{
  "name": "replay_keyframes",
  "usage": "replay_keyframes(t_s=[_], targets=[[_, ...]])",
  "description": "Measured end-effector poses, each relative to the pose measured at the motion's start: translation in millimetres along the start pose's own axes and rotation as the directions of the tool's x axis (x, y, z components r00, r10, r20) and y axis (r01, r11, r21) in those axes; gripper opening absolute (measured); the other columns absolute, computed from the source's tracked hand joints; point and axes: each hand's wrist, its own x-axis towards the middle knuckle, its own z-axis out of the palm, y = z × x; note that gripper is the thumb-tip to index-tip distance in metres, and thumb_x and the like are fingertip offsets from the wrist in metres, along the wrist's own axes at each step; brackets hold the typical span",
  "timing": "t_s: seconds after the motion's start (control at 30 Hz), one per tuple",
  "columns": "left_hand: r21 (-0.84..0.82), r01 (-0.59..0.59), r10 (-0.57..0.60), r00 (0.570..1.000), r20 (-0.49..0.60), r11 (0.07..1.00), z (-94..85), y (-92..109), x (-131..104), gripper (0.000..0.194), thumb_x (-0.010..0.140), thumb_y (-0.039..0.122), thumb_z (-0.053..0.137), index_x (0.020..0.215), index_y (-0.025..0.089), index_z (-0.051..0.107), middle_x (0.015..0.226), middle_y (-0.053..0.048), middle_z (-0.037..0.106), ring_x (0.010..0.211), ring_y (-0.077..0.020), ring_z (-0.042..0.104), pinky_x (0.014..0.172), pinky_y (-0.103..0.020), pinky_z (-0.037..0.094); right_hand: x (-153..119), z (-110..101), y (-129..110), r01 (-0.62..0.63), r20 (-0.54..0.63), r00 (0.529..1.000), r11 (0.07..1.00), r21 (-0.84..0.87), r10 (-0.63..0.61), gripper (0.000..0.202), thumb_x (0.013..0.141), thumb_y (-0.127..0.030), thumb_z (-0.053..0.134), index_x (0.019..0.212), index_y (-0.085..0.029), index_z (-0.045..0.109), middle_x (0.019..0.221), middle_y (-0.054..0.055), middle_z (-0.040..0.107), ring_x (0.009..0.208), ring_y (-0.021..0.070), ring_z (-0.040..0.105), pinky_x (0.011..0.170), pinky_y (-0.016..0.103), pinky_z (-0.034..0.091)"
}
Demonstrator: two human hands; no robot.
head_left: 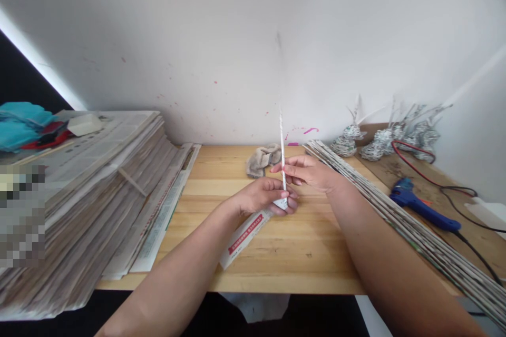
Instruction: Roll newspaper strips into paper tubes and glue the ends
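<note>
Over the middle of the table, my left hand (265,196) grips the lower end of a thin rolled newspaper stick (282,142) where it meets a newspaper strip (245,239). The unrolled part of the strip, with a red printed band, slants down to the left below my left hand. Just above, my right hand (303,171) pinches the stick between thumb and fingers. The stick stands nearly upright, and its top fades into blur against the wall. Behind the hands lies a crumpled beige cloth (261,159).
A tall newspaper stack (130,168) fills the left side, with a turquoise bundle (23,121) on top. Along the right lies a bundle of paper sticks (379,205). Beyond it are a blue glue gun (422,205) with a cord and several woven paper pieces (377,143).
</note>
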Motion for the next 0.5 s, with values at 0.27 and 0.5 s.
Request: replay_keyframes(t_s=[0.27,0.5], targets=[[-0.031,0.011,-0.010,1.000,0.029,0.999,-1.8,-4.7,3.5,0.037,0.076,0.039,0.070,0.098,0.010,0.066,0.093,-0.016,0.069,0.081,-0.0198,0.067,0.071,-0.032,0.051,2.5,-0.4,2.0,0.030,-0.168,0.985,0.999,-0.012,-0.032,0.036,0.069,-0.049,0.073,0.076,-0.016,0.062,0.056,-0.005,0.048,0.049,0.0068,0.039,0.043,0.022,0.026],[-0.001,-0.014,0.014,0.999,0.034,1.000,-3.3,-5.7,2.8,0.037,0.078,0.039,0.068,0.101,0.010,0.065,0.095,-0.016,0.068,0.083,-0.0202,0.067,0.072,-0.033,0.052,0.0,-0.3,-0.4,0.007,-0.076,0.997,0.999,-0.034,-0.010,0.033,0.069,-0.046,0.074,0.075,-0.014,0.065,0.057,-0.003,0.051,0.050,0.0068,0.040,0.045,0.022,0.027]])
